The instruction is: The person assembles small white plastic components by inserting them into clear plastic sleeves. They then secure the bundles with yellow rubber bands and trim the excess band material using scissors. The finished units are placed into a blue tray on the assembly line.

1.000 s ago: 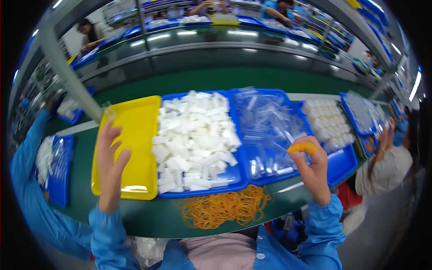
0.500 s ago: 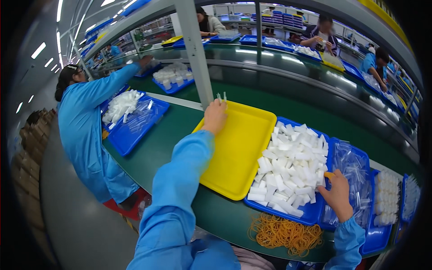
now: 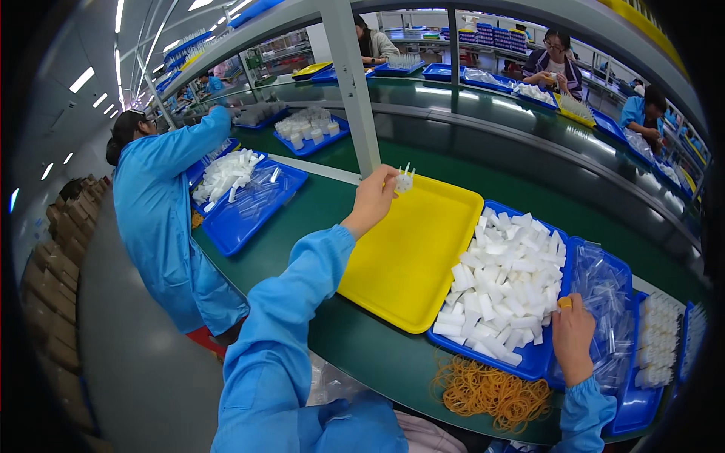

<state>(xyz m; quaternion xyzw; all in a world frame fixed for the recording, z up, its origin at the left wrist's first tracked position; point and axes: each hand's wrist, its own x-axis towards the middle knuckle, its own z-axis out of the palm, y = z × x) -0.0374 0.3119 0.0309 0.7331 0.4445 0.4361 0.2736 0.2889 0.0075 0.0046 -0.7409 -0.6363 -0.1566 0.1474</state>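
Observation:
My left hand [image 3: 372, 200] is closed, pinching a small whitish round piece with several thin upright prongs [image 3: 405, 180]. It holds this piece above the far left corner of a yellow tray [image 3: 411, 253]. My right hand [image 3: 574, 340] has its fingers curled down, and an orange-yellow band [image 3: 564, 302] wraps one finger. It is at the border between a blue tray heaped with white foam-like blocks [image 3: 502, 279] and a blue tray of clear plastic tubes [image 3: 604, 309]. Whatever its fingertips hold, if anything, is hidden.
Loose orange rubber bands [image 3: 491, 392] lie by the near table edge. At far right a blue tray holds rows of whitish pieces [image 3: 657, 340]. A grey metal post [image 3: 351, 90] rises behind the yellow tray. At left a person in blue [image 3: 162, 226] works beside other trays.
My left hand has turned, bringing the pronged piece into fuller view over the yellow tray's corner. My right hand's fingers have curled in more. The whole view has shifted slightly.

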